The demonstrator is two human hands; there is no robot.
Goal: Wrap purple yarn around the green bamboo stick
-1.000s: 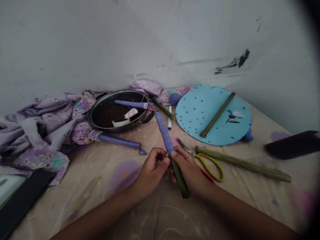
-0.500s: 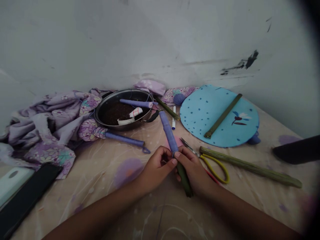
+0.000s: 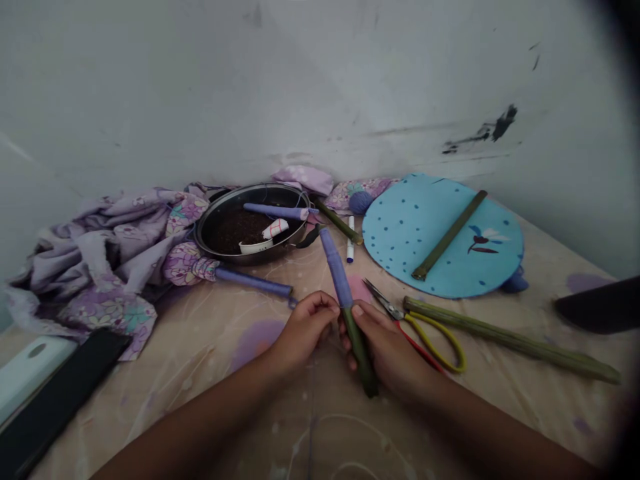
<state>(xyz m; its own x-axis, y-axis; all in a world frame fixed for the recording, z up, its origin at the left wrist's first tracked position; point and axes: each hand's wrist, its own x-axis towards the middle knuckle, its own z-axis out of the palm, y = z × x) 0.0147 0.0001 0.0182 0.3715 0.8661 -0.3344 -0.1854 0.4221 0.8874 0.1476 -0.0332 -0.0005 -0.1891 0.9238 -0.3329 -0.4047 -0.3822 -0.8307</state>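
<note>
My right hand grips a green plant stem whose upper part is tightly wound with purple yarn. The wrapped stem is tilted, its bare lower end towards me. Just left of it, my left hand is closed in a pinch at the edge of the winding, with a thin strand of purple yarn running down below it onto the cloth. Right of my right hand lie scissors with yellow and red handles, and a thick bare green stem.
Behind my hands stands a black pan of dark soil-like material with a purple-wrapped stick. A blue round mat carries another stem. Near it are a marker and yarn ball. Crumpled floral fabric lies left.
My left hand has drawn slightly away from the stem to the left, the thumbs now apart. The right hand still holds the stem. The whole view has shifted a little.
</note>
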